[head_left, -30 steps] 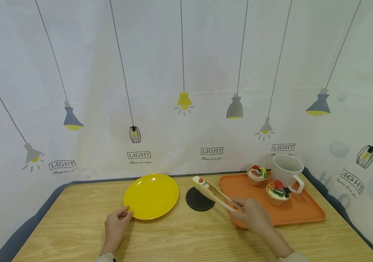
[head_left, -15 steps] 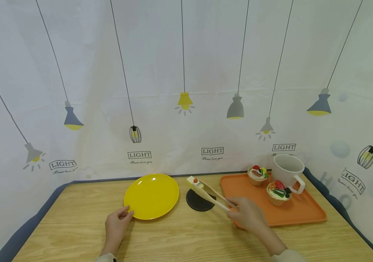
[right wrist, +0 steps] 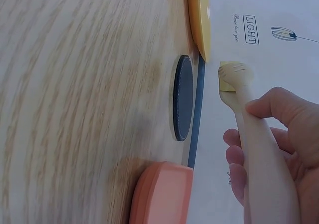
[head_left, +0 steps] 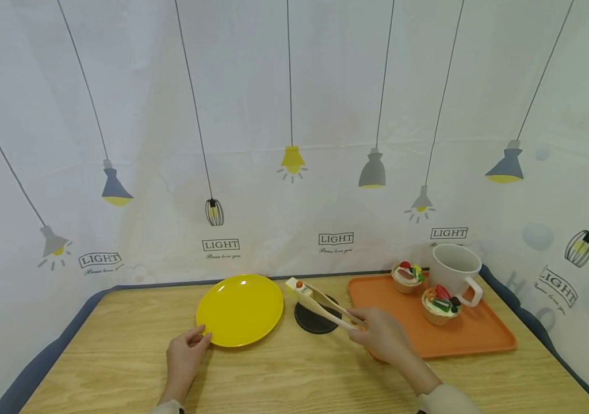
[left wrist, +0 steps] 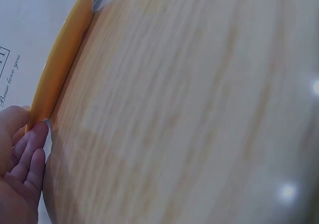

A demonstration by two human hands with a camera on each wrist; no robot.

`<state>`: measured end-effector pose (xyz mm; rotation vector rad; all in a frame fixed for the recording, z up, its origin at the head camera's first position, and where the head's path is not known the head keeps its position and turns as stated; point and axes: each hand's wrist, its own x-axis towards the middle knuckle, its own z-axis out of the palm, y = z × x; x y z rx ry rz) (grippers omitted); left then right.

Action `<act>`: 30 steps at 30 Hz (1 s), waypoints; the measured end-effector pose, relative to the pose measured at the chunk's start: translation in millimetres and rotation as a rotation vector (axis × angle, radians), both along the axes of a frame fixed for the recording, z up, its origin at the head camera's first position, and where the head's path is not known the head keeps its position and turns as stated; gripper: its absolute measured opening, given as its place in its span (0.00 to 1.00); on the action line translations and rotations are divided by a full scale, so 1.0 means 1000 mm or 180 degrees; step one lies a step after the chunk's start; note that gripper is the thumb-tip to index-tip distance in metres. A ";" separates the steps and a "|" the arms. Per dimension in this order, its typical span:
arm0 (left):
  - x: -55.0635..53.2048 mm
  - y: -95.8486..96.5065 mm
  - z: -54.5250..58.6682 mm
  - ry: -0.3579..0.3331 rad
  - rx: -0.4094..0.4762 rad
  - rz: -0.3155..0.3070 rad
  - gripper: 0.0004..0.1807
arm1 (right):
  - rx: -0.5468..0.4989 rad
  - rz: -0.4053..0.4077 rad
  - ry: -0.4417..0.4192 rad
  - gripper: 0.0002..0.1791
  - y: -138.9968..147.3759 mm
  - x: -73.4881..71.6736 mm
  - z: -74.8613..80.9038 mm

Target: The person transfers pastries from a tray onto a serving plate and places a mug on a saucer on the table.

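Observation:
My left hand [head_left: 184, 357] pinches the near-left rim of a round yellow plate [head_left: 240, 310] on the wooden table; thumb and fingers meet at its edge in the left wrist view too. My right hand [head_left: 381, 333] grips pale wooden tongs [right wrist: 256, 129]. Between the tong tips is a small piece of cake [head_left: 304, 290], cream-coloured with a red-orange ball on top. It hangs above the table, over the far-left side of a black round coaster [head_left: 316, 319], just right of the plate. In the right wrist view the tong tip partly hides the cake [right wrist: 228, 87].
An orange tray [head_left: 473, 339] lies at the right, partly behind my right hand. On it stand two fruit-topped tarts, one at the back [head_left: 406, 282] and one nearer [head_left: 438, 307], beside a white mug [head_left: 452, 265]. A lamp-printed backdrop [head_left: 253, 115] rises behind the wooden table [head_left: 258, 379].
My right hand has moved left with the tongs and the cake, from above the coaster's middle toward the plate. My left hand has stayed at the plate's rim.

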<state>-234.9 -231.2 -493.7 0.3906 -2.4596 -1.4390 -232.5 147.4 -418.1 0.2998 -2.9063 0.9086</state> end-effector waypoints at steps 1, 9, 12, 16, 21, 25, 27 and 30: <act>0.000 0.000 0.000 -0.0013 0.0011 0.0004 0.19 | 0.0007 0.0002 0.0014 0.22 -0.001 -0.001 0.000; 0.001 -0.001 0.000 -0.0008 -0.0001 -0.0027 0.19 | 0.0073 0.0017 0.0008 0.23 -0.009 -0.004 0.000; 0.001 0.000 0.000 0.0016 -0.0016 -0.0025 0.18 | 0.0073 0.0044 0.0005 0.22 -0.011 -0.005 -0.001; 0.001 0.001 0.001 0.0040 -0.0002 -0.0005 0.19 | 0.0033 0.0083 -0.0028 0.21 -0.014 -0.006 -0.002; 0.001 0.001 0.002 0.0042 0.0030 0.0006 0.19 | 0.0013 0.0167 0.0060 0.22 -0.019 -0.008 -0.003; 0.001 0.001 0.001 0.0040 0.0026 -0.0008 0.18 | 0.0018 0.0227 0.0055 0.24 -0.025 -0.011 -0.003; 0.001 0.001 0.001 0.0039 0.0019 -0.0034 0.18 | 0.0025 0.0253 0.0008 0.24 -0.029 -0.013 -0.002; 0.002 0.001 0.001 0.0025 0.0030 -0.0051 0.18 | 0.0017 0.0307 -0.0054 0.23 -0.034 -0.016 -0.002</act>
